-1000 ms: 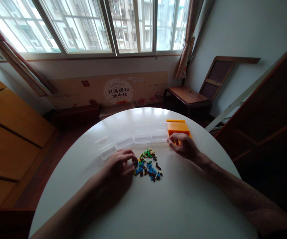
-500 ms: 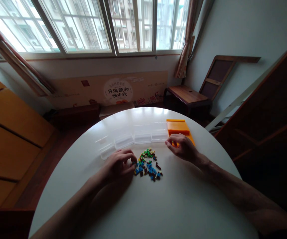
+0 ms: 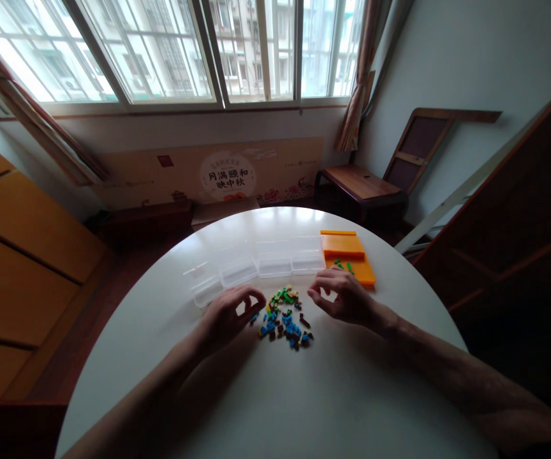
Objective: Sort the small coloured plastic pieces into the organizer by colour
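Observation:
A loose pile of small building bricks [image 3: 291, 324], in blue, green, yellow and dark brown, lies on the white round table [image 3: 294, 401]. My left hand [image 3: 230, 313] is at the pile's left edge, thumb and forefinger curled together in a pinch. Anything between those tips is too small to make out; a blue brick [image 3: 254, 317] shows just below them. On the right, my right hand [image 3: 342, 296] hovers between the pile and the orange tray [image 3: 364, 273], its fingers bent and tips slightly apart, with no brick visible in them. Green bricks [image 3: 349, 268] lie on the tray.
Clear plastic boxes [image 3: 274, 266] stand in a curved row behind the pile, reaching the orange tray. Beyond the table are a wooden chair [image 3: 361, 183], a printed cardboard panel [image 3: 180, 172] and a barred window [image 3: 256, 51].
My right hand has drawn back from the orange tray toward the pile, uncovering green bricks there. My left hand has shifted slightly up off the pile's left edge.

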{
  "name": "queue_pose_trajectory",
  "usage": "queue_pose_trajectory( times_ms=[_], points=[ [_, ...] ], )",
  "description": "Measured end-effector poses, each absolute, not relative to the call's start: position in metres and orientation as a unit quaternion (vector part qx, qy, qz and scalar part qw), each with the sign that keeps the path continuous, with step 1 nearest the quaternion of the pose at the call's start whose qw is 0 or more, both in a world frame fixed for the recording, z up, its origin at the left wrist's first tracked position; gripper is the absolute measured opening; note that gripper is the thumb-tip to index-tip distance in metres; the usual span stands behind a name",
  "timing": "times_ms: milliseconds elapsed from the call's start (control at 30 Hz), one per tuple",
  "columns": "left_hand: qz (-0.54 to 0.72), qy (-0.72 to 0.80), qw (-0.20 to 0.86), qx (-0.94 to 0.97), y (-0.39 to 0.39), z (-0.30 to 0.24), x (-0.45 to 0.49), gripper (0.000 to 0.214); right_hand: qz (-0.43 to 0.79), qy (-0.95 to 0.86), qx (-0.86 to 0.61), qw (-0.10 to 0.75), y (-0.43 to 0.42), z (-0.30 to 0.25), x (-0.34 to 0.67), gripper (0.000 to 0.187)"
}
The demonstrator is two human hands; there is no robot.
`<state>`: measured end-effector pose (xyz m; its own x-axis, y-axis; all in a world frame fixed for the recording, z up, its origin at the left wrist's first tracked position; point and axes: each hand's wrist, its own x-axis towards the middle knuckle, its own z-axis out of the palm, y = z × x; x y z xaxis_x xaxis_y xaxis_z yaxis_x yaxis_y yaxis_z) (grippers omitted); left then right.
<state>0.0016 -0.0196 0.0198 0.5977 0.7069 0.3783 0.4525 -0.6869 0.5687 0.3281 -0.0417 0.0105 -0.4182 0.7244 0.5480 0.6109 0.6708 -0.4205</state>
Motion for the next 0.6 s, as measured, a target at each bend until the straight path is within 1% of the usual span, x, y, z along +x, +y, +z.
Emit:
queue_pose_trajectory(
  times_ms=[233, 433, 600],
  points=[
    [0.361, 0.335, 0.321, 0.809, -0.037, 0.026, 0.021, 0.012, 0.114, -0.873, -0.292, 0.373, -0.053, 0.016, 0.312, 0.006],
    [0.372, 0.327, 0.364, 0.788, -0.045, 0.022, 0.032, 0.019, 0.122, -0.884, -0.247, 0.377, -0.055, 0.010, 0.302, 0.014],
    [0.373, 0.309, 0.385, 0.786, -0.048, 0.020, 0.036, 0.021, 0.100, -0.890, -0.239, 0.375, -0.052, 0.005, 0.302, 0.016]
  ],
)
